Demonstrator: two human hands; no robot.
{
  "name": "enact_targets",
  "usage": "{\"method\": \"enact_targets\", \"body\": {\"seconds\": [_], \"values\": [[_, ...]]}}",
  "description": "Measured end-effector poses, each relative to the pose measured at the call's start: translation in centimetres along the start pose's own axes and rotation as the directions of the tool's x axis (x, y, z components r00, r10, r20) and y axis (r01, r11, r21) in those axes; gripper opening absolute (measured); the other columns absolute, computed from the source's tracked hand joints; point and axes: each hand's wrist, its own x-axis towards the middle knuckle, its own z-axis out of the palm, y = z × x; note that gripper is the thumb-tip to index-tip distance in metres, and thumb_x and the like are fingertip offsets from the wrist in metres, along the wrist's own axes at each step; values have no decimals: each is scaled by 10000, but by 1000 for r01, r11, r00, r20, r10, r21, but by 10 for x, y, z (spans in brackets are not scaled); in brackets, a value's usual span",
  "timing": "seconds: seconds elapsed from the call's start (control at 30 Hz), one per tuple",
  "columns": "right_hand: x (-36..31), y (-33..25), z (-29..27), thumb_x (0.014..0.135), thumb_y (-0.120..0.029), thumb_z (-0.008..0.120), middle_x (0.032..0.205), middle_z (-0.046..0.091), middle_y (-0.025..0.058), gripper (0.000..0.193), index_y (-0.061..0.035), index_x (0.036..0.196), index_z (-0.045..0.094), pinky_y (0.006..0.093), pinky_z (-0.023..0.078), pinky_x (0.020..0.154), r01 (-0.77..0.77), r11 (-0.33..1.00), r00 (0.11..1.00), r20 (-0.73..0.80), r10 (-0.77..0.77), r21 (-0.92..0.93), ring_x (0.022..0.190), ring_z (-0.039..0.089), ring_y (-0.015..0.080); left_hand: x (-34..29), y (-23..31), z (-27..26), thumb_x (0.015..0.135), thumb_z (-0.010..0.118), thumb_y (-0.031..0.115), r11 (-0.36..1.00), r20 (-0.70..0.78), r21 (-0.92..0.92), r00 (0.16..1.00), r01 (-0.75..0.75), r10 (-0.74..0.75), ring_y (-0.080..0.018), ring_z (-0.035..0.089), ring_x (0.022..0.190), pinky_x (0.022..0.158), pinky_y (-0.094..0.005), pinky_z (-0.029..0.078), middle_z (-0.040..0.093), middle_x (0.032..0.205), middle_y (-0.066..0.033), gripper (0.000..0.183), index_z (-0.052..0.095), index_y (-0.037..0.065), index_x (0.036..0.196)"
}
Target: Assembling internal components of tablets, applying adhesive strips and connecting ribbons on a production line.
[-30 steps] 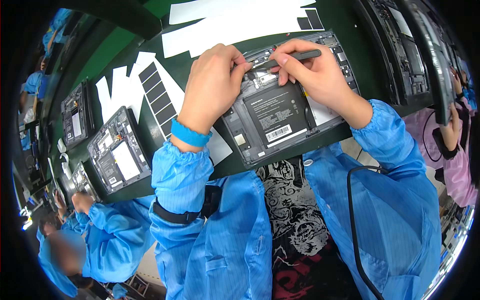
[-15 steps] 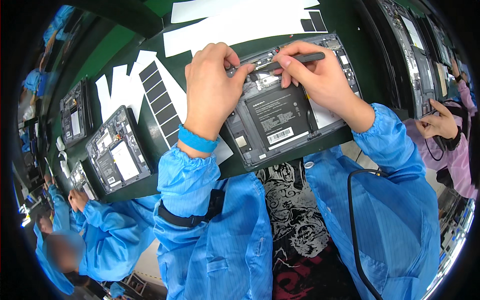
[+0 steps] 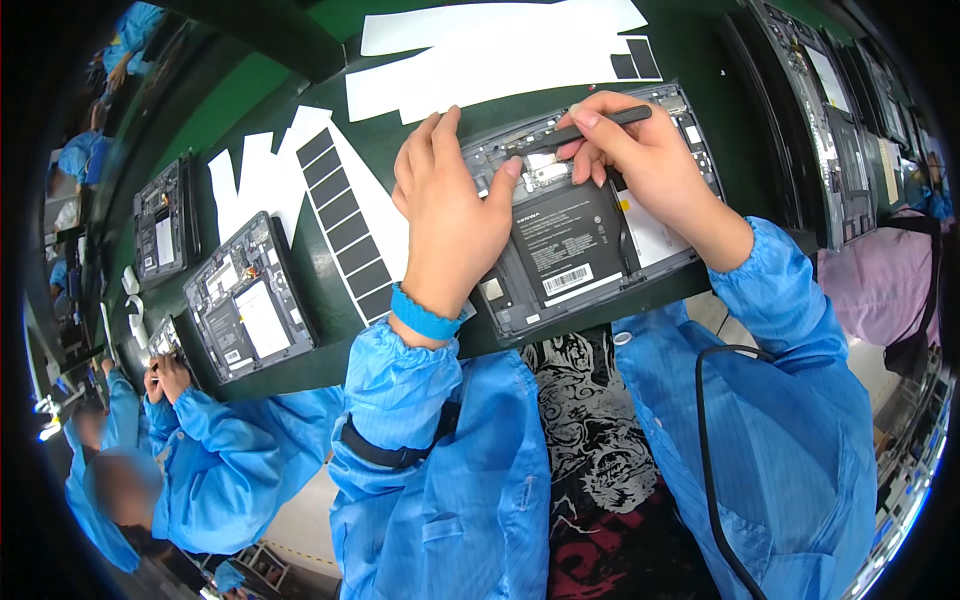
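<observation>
In front of me an opened tablet (image 3: 516, 314) lies tilted on the dark green table, its circuit board (image 3: 545, 170) along the far side. A black battery (image 3: 565, 228) with a white barcode label fills its middle. My left hand (image 3: 450, 205), with a blue band at the wrist, rests over the tablet's left edge. Its fingers are stretched out and the thumb lies apart by the board. Black tweezers (image 3: 622, 117) are pinched in my right hand (image 3: 640, 150) above the board, pointing left. What lies at their tip is too small to make out.
White sheets (image 3: 480, 60) lie beyond the tablet. A strip with black rectangles (image 3: 345, 222) sits to its left. More opened tablets (image 3: 250, 310) stand farther left and at the right (image 3: 835, 130). Co-workers in blue (image 3: 235, 470) and pink (image 3: 875, 285) flank me.
My left hand has let its fingers spread from a pinch at the tablet's far edge and drawn back leftward. The right hand keeps the tweezers over the board. The pink-sleeved person's hand has left view.
</observation>
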Motion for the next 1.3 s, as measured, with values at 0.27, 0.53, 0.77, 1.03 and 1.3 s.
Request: {"method": "enact_targets", "body": {"seconds": [0.27,0.53,0.77,1.03,1.3], "values": [[3,-1,5,982,-257,541,734,659,118,305,36,1017,616,228,464,585,-70,992,998,16,68,101,667,638,136,-8,10,-6,788,720,273,978,-35,98,982,187,-184,-436,265,1338,1036,-584,257,285,1465,-262,763,369,129,1449],[-4,-1,-16,994,-227,502,833,665,130,282,36,994,605,215,433,559,97,979,991,-110,-78,177,637,605,127,-37,4,-31,860,640,145,958,-138,-263,987,-112,77,-452,394,1263,1055,-460,344,389,1391,-298,635,371,27,1423],[-41,-38,34,913,-113,550,746,652,71,121,-38,893,643,202,389,500,-49,999,998,27,49,-6,572,554,63,-133,-52,-87,812,630,-35,998,-128,-62,992,2,-10,-309,567,1204,991,-392,435,641,1204,-149,388,611,8,1197],[-48,-6,132,857,-103,639,654,622,99,106,1,840,641,250,468,531,173,913,967,239,-86,-369,559,583,109,-142,-59,-80,754,712,34,1000,27,-20,999,-18,18,-257,529,1256,1055,-429,355,645,1232,-52,449,636,90,1193],[-51,5,146,840,-96,640,580,625,97,104,3,853,669,276,471,501,70,887,984,176,13,-456,506,618,132,-145,-65,-79,778,692,43,998,26,-53,999,-43,44,-258,535,1244,1048,-443,363,640,1236,-50,415,645,96,1187]]}}
